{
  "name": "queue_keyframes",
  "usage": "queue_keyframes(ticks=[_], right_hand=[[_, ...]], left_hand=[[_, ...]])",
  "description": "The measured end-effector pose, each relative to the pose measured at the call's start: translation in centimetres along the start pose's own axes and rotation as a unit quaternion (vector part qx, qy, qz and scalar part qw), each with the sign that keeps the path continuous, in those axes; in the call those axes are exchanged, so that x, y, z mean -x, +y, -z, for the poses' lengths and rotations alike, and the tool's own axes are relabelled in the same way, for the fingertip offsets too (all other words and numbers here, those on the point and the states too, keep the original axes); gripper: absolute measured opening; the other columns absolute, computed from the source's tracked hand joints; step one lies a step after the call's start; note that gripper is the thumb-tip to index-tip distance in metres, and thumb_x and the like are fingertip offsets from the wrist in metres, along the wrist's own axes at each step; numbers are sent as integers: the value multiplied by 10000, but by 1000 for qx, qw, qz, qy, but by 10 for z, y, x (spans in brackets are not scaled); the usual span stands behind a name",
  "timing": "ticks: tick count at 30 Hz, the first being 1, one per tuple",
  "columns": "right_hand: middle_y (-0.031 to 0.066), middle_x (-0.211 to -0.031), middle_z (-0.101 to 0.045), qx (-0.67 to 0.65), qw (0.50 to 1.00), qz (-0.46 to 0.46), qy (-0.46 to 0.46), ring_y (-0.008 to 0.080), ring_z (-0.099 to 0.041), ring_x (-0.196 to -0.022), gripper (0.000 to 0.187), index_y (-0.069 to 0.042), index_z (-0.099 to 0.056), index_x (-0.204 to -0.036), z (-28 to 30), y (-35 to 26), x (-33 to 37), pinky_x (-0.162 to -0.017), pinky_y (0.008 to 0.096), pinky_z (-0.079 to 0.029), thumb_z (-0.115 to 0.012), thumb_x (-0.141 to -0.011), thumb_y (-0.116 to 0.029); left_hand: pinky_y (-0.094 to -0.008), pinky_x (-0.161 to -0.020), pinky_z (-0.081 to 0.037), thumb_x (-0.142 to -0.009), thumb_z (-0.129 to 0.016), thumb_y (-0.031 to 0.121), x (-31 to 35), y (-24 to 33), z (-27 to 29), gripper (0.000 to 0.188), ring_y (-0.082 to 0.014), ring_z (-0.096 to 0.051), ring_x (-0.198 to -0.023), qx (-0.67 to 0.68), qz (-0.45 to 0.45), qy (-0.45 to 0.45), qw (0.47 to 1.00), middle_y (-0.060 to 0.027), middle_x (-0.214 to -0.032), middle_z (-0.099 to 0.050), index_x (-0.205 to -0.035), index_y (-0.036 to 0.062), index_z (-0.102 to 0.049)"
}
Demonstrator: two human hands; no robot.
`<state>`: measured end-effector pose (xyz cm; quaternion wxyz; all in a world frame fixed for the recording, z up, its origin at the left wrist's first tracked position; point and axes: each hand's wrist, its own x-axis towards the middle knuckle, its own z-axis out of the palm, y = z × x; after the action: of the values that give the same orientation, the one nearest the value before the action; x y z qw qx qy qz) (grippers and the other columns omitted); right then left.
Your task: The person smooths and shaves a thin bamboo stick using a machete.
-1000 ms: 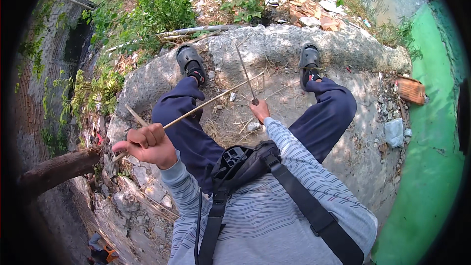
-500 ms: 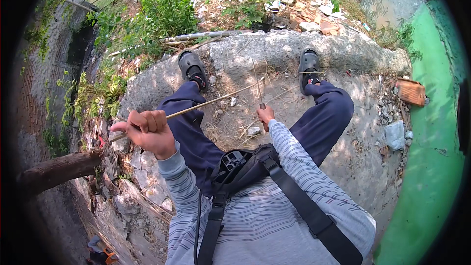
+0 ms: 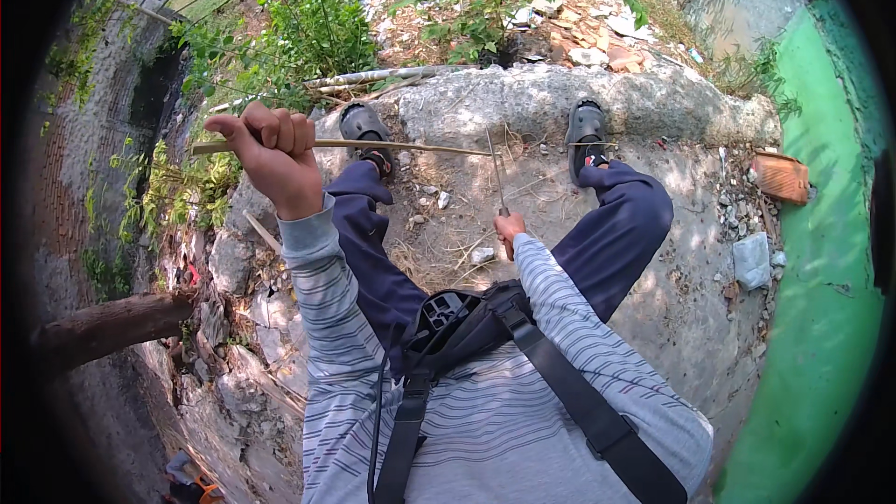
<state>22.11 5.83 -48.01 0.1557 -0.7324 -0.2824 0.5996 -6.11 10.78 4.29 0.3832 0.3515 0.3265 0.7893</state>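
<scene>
The stick is yellowish tan, the blade grey, the shirt pale grey with dark stripes, the trousers navy, the shoes dark grey

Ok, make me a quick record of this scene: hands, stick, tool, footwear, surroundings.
Left hand: closed around stick, thumb extended
Right hand: gripping knife by its handle
Crossing: blade crosses the stick near its far end; contact unclear
Shoes: grey, set apart, by the ledge
Beyond ledge: plants, rubble
Far right: orange container
</scene>
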Motion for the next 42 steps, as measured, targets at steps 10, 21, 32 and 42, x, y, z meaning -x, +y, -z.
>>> queue_keyframes(ticks=[10, 21, 32, 42], right_hand=[[28, -601, -556, -17, 993, 116, -7, 139, -520, -444, 159, -40, -577, -693, -6, -24, 26, -400, 311, -386, -677, -803, -95], [50, -578, -534, -129, 991, 11, -30, 141, -483, -420, 115, -10, -605, -742, -2, -13, 23, -375, 318, -347, -653, -824, -75], [-9, -617, -576, -170, 965, 183, -78, 97, -514, -470, 127, -68, -643, -825, -18, -86, 73, -418, 289, -394, -697, -880, -169], [-20, -646, -580, -138, 906, 290, -276, 83, -521, -535, 123, -48, -656, -821, -29, -119, 142, -495, 278, -406, -674, -895, -144]], left_hand=[[-311, -431, -58, -1032, -364, 710, 2, 0, -2, 681, -75, -80, -442, 10, 5, -19, 1000, 57, -518, -156, -640, 158, -293], [-307, -438, -93, -1081, -332, 633, 24, 17, 25, 626, -74, -129, -461, 49, 56, -181, 981, 49, -545, -189, -714, 127, -355], [-266, -422, -130, -1019, -499, 661, 51, 12, 10, 597, -76, -193, -507, 42, -17, -106, 993, 11, -706, -275, -820, 107, -401], [-311, -460, -67, -1108, -355, 556, 64, 4, 22, 585, -73, -58, -490, -26, -63, -88, 994, 38, -559, -168, -698, 140, -327]])
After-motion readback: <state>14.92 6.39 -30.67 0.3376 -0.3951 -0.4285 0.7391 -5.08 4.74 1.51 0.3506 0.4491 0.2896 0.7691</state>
